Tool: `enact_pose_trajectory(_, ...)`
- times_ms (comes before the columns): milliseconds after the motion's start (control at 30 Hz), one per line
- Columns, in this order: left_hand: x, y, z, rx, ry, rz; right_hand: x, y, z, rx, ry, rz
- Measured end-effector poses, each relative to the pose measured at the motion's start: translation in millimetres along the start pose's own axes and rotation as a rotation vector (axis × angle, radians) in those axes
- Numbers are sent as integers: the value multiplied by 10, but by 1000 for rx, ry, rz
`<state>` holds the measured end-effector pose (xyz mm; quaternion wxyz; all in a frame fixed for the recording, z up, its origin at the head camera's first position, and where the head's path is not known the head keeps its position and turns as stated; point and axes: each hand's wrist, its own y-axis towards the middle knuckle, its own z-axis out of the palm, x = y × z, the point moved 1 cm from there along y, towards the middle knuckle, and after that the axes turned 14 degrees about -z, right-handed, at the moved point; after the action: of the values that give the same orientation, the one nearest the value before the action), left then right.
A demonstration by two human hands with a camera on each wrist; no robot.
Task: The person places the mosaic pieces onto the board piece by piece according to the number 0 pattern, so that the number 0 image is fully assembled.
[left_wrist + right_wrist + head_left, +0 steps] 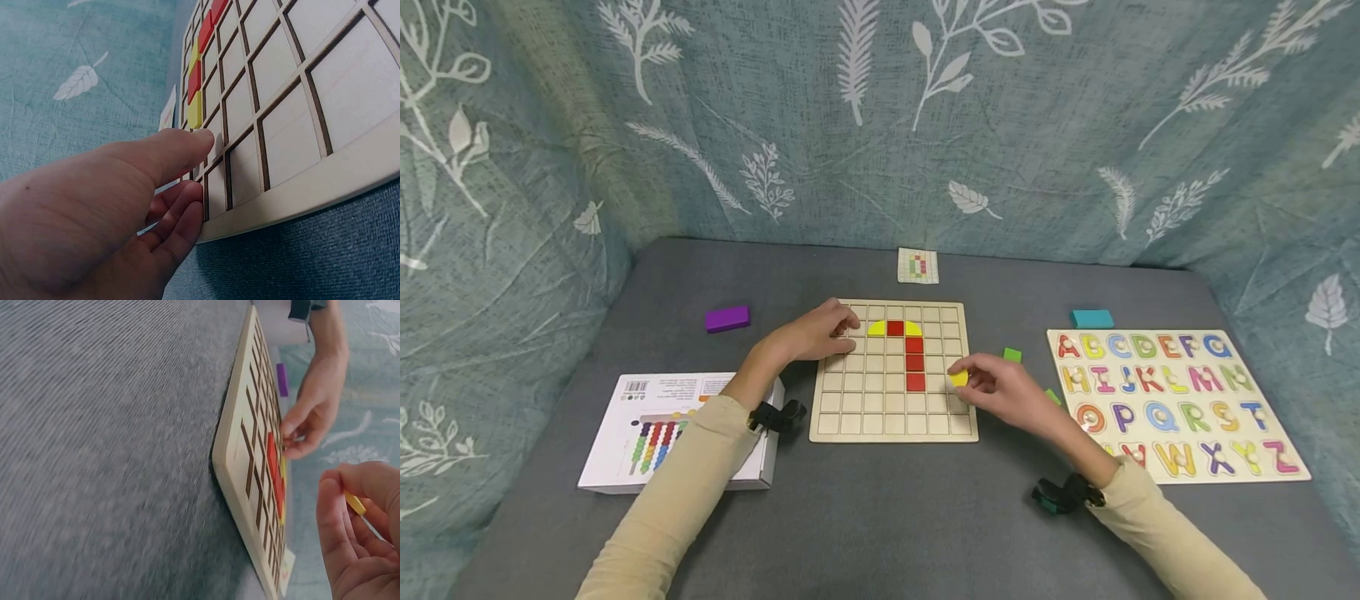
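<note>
A wooden grid board lies on the table. Set in its cells are several red square tiles and two yellow rounded tiles, one on either side of the top red tile. My left hand rests at the board's upper left edge; in the left wrist view its thumb lies over the cells and the other fingers are loosely bent by the rim. Between thumb and fingertips, my right hand pinches a yellow tile above the board's right side. That tile is partly hidden by fingers in the right wrist view.
Behind the board lies a small pattern card. Green blocks lie right of the board, and an alphabet board beyond them with a teal block behind. On the left are a white box and a purple block.
</note>
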<state>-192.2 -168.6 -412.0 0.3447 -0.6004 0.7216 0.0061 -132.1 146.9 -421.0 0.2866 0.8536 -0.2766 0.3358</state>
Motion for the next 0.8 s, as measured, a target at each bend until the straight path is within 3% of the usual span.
enact_pose_trajectory(467, -11, -12, -5, -1, 2, 4, 45, 186, 250, 48, 36, -99)
enact_pose_trajectory(800, -19, -13, -4, -6, 7, 3, 70, 257, 354, 83, -35, -72)
